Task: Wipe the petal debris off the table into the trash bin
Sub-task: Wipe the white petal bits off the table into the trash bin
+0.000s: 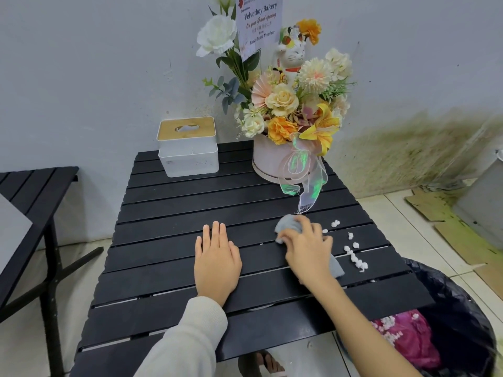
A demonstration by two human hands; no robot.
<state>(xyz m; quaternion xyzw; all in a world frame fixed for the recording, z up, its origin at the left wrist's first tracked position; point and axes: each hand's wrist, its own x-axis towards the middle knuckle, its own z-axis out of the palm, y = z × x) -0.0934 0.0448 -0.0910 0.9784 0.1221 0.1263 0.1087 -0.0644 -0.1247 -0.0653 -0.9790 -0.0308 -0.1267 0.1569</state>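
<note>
Grey cloth: bunched under the right hand, fingers curled over the cloth, pressed to the tabletop right of centre frame.
Left hand: the left hand lies flat and open, palm down at centre frame, holding nothing, just bracing.
Petal debris: white bits of petal debris are strung out just right of the cloth, near the tabletop's right edge; one speck sits between the hands.
Trash bin: black-lined trash bin at lower right of the frame, below the edge, some white bits already inside.
Slat gaps: this is the worry! A hard push could drop bits through the gaps to the floor.
Overshoot: the scatter runs further up the frame than the bin's mouth, so a straight sideways sweep may send the upper bits past it.
Ribbon: the ribbon of the flower box trails just above the cloth; a high stroke could snag it.
Missed speck: that lone one sits behind the cloth, easily left.
</note>
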